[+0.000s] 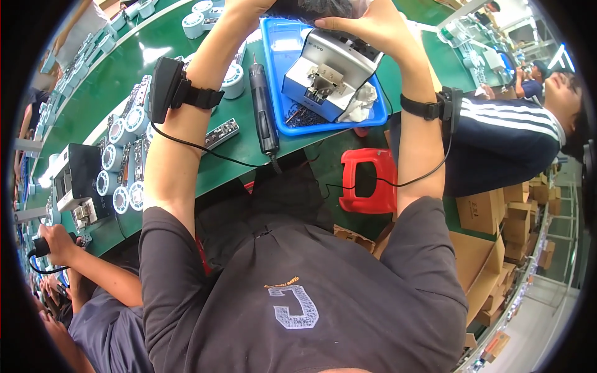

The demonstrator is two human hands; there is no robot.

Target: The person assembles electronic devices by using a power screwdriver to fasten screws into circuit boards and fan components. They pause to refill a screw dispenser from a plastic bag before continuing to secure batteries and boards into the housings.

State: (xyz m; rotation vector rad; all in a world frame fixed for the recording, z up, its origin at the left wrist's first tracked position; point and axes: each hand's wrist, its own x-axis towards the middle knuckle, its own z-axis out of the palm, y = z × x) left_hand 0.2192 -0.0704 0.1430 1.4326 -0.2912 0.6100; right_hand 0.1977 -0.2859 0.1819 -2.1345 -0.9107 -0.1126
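Observation:
At the top edge, my right hand (375, 26) is closed on a plastic bag with a dark filling (320, 9), its thumb stretched along the bag's lower side. My left hand (247, 5) grips the bag's left end, and the frame cuts off most of its fingers. Below the bag, a silver and black screw feeder (320, 71) sits tilted in a blue tray (273, 68). Small black screws (301, 115) lie in the tray's near left corner, and a crumpled white wad (362, 102) is beside the feeder. A black electric screwdriver (262, 102) lies left of the tray.
Rows of pale blue round housings (118, 130) with metal strips cover the green bench (217, 165) on the left. Another screw feeder (78, 180) stands there near a co-worker's hand (59, 244). A red stool (369, 180), cardboard boxes (482, 211) and a co-worker's dark sleeve (497, 143) are at right.

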